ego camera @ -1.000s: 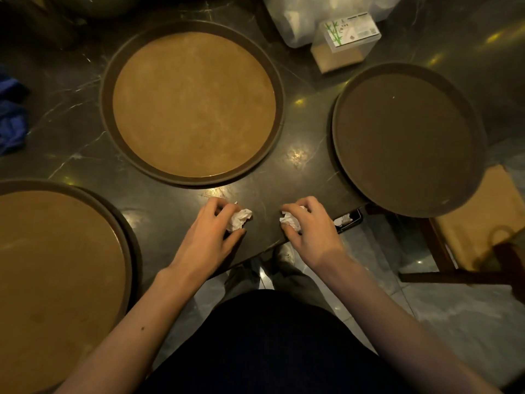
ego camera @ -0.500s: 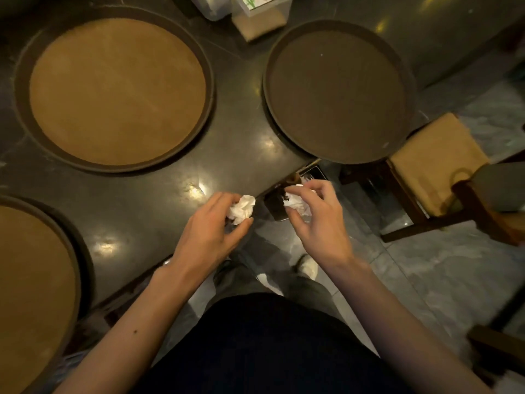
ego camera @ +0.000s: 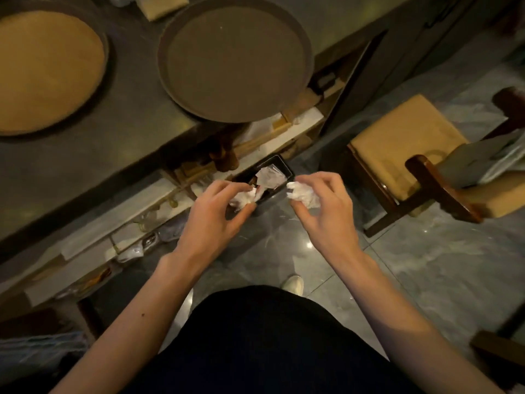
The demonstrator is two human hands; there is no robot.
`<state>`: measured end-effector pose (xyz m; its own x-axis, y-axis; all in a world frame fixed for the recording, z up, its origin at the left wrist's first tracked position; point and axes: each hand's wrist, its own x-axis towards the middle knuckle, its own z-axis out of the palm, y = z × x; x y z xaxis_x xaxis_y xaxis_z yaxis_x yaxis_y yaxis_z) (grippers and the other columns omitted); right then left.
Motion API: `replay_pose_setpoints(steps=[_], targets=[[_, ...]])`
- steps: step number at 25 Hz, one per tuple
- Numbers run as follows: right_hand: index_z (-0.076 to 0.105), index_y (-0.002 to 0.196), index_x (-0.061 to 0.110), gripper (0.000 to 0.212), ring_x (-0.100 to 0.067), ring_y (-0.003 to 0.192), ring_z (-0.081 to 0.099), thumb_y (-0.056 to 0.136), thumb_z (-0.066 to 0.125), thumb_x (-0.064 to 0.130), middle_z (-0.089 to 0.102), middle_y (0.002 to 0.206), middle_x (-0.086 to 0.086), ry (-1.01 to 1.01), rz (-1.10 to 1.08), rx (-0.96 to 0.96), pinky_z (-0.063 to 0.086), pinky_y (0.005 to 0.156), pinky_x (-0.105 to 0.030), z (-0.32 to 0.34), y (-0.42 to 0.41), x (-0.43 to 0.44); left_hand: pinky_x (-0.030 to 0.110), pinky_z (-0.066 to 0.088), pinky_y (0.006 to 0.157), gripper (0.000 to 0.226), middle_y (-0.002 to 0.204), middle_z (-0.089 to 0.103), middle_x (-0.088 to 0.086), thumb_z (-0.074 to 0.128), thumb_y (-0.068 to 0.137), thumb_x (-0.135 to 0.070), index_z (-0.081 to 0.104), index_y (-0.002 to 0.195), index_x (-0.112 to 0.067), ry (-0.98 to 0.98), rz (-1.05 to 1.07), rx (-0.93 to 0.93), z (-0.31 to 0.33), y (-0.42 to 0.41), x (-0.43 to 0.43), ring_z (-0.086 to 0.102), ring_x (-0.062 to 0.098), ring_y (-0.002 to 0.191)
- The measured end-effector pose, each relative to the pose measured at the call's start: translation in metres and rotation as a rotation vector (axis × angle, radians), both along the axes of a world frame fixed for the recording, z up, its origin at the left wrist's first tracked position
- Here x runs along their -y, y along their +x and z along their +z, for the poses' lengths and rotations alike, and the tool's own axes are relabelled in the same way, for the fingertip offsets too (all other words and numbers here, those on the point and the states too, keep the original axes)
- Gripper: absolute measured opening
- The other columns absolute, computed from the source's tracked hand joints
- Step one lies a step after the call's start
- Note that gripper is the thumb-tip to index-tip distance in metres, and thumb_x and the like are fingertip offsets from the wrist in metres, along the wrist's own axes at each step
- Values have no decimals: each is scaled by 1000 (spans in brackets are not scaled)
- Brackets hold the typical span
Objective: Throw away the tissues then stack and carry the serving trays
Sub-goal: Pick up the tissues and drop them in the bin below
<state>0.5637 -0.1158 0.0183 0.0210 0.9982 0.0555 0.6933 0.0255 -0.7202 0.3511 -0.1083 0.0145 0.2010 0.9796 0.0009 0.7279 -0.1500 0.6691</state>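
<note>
- Head view: the left hand point(ego camera: 210, 220) pinches a crumpled white tissue point(ego camera: 243, 199) between thumb and fingertips, held over the near edge of a small dark waste bin point(ego camera: 279, 166) that stands on the floor below the counter's edge.
- The right hand point(ego camera: 326, 214) grips a second crumpled tissue point(ego camera: 302, 194) in the same pinch, just to the right of the bin's opening and apart from the left hand.
- White paper scraps point(ego camera: 268, 177) already lie inside the bin.
- On the dark counter point(ego camera: 136, 115), a round dark brown serving tray point(ego camera: 235, 58) sits with its near rim overhanging the counter edge, almost above the bin.
- A second round tray with a tan inner surface point(ego camera: 45, 69) lies to its left on the counter, cut off by the frame edge; the two trays are apart, not stacked.
- A wooden chair with a tan cushion point(ego camera: 403, 146) stands on the tiled floor point(ego camera: 440, 265) to the right of the bin.
- Open shelves under the counter point(ego camera: 147, 220) hold clutter too blurred to name.
- The person's dark clothing point(ego camera: 264, 342) fills the bottom of the frame, with one light shoe point(ego camera: 292, 284) showing beyond it.
</note>
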Motion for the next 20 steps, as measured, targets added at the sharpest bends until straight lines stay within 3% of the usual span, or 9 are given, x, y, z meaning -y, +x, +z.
replay_pose_setpoints(steps=[2,5,10,14,17,20], targets=[[65,123,17,40,1,100,41,84,75,13,45,112,2,-10,-14,14,29,89,1,-2,32,10,18,51,82,34,120,57,-3,65,89,-35,63,121,-24,-9,21,5,3,29,14,56,5,99],[66,123,17,40,-5,99,49,84,75,17,53,108,1,-51,-12,-7,33,87,-2,-7,62,16,16,51,81,33,120,55,-5,65,89,-33,63,121,-26,-49,58,21,3,55,27,56,4,98],[64,125,20,38,-18,109,57,89,71,29,66,118,-1,-96,37,80,44,89,-31,-28,71,2,17,51,86,31,116,58,-2,70,85,-28,66,116,-22,-109,154,131,-22,63,18,57,5,102],[63,126,20,37,-20,110,52,90,69,26,63,119,-1,-151,39,142,32,84,-26,-60,67,-24,11,47,85,33,114,56,-8,70,84,-32,65,116,-26,-232,167,169,-64,60,-12,56,5,102],[62,127,17,37,-20,111,53,90,68,23,61,118,-5,-230,67,91,36,90,-26,-95,66,-47,8,44,82,31,112,55,-8,70,84,-32,66,115,-26,-260,188,141,-96,61,-36,54,4,101],[63,126,16,40,-17,109,55,88,70,26,61,118,-6,-283,80,41,27,86,-5,-144,72,-76,9,44,81,30,113,58,-4,71,84,-29,66,113,-26,-306,284,141,-135,69,-56,54,5,101]])
